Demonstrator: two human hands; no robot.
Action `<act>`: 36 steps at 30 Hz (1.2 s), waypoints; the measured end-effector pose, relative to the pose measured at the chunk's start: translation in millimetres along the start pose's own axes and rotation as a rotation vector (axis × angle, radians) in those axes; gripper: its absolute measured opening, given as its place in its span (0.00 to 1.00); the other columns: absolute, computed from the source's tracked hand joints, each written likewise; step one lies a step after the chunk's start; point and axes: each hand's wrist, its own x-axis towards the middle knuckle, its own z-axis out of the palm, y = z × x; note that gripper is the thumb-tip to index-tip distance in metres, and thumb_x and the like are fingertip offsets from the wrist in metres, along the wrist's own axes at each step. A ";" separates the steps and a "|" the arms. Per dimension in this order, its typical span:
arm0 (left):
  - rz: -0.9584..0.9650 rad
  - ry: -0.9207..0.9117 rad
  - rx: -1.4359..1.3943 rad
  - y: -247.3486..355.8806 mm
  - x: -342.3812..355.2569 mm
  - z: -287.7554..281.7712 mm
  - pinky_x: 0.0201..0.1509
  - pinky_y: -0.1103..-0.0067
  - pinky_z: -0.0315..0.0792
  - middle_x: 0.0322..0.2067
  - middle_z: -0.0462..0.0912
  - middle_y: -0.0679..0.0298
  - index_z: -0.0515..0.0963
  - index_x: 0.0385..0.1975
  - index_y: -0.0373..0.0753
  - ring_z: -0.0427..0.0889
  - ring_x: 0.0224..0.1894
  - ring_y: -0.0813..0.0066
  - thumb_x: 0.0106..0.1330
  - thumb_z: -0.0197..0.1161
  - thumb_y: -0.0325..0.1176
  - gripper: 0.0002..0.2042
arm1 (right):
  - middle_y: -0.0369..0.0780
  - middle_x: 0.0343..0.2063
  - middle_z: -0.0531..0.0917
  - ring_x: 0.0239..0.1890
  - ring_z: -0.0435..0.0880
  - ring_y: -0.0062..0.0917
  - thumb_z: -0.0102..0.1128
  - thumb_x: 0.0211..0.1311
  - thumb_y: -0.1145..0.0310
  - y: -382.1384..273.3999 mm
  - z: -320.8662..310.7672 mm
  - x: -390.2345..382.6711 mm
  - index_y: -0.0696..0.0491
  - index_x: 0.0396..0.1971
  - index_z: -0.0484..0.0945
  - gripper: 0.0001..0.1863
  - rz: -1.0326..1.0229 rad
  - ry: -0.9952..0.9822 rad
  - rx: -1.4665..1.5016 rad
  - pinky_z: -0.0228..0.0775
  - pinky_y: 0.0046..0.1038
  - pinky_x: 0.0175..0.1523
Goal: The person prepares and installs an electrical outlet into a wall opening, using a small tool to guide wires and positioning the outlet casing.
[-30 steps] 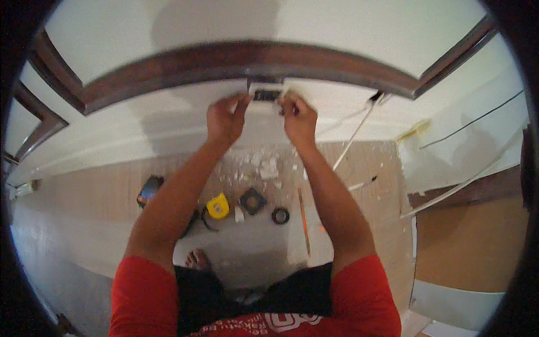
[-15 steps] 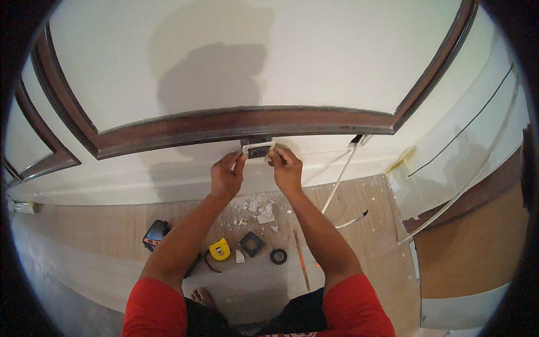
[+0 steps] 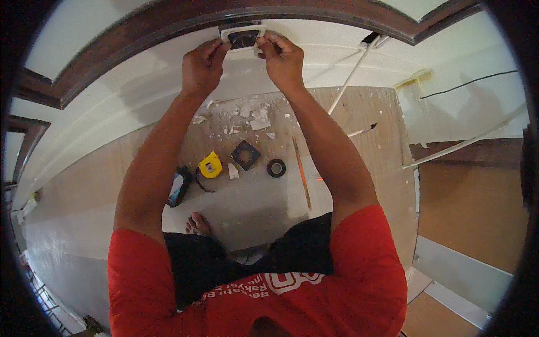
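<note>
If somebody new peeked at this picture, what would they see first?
Probably the bright red shirt, filling the bottom of the picture. Next might be the white frame with its dark middle, near the top, between the left grip and the right grip. Then the yellow tape measure stands out on the floor, left of a black square.
</note>
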 end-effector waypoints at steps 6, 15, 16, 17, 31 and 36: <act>-0.009 -0.010 0.017 -7.3 1.0 -4.9 0.29 0.74 0.73 0.25 0.82 0.54 0.82 0.36 0.32 0.78 0.21 0.63 0.65 0.66 0.35 0.11 | 0.41 0.28 0.86 0.27 0.83 0.22 0.69 0.59 0.67 6.7 2.8 6.4 0.59 0.43 0.82 0.15 -0.019 -0.026 0.042 0.76 0.25 0.34; 0.154 -0.021 0.002 -22.1 4.2 -0.2 0.35 0.71 0.78 0.33 0.85 0.51 0.84 0.37 0.37 0.85 0.31 0.56 0.65 0.64 0.38 0.11 | 0.48 0.21 0.78 0.24 0.78 0.43 0.55 0.66 0.58 35.5 -35.5 -85.4 0.57 0.22 0.76 0.19 0.029 -0.552 -0.585 0.71 0.39 0.34; 0.171 -0.042 0.007 -27.0 3.7 -0.2 0.35 0.70 0.78 0.33 0.85 0.51 0.84 0.37 0.37 0.85 0.31 0.56 0.66 0.63 0.38 0.11 | 0.48 0.23 0.80 0.27 0.79 0.47 0.56 0.64 0.59 40.9 -36.6 -97.8 0.57 0.23 0.77 0.17 -0.087 -0.752 -0.612 0.71 0.43 0.35; 0.193 0.060 0.046 -33.6 2.6 -3.6 0.34 0.70 0.78 0.33 0.85 0.52 0.84 0.38 0.38 0.85 0.31 0.55 0.66 0.63 0.38 0.10 | 0.48 0.25 0.81 0.29 0.80 0.47 0.57 0.64 0.59 44.6 -39.0 -104.2 0.57 0.24 0.78 0.16 -0.079 -0.906 -0.658 0.71 0.43 0.37; 0.093 -0.044 0.014 -12.7 7.6 -6.9 0.42 0.69 0.77 0.35 0.85 0.50 0.82 0.38 0.34 0.85 0.37 0.55 0.66 0.62 0.36 0.11 | 0.52 0.30 0.82 0.36 0.82 0.50 0.52 0.56 0.65 45.1 -121.0 -142.0 0.56 0.29 0.82 0.12 0.191 -1.654 -1.079 0.73 0.48 0.44; 0.217 0.012 0.062 -30.6 7.6 2.7 0.41 0.64 0.78 0.37 0.84 0.50 0.81 0.40 0.37 0.83 0.37 0.49 0.65 0.60 0.35 0.10 | 0.48 0.38 0.85 0.43 0.84 0.43 0.60 0.52 0.66 76.6 -222.2 -240.8 0.55 0.36 0.83 0.13 0.570 -1.469 -1.319 0.75 0.46 0.46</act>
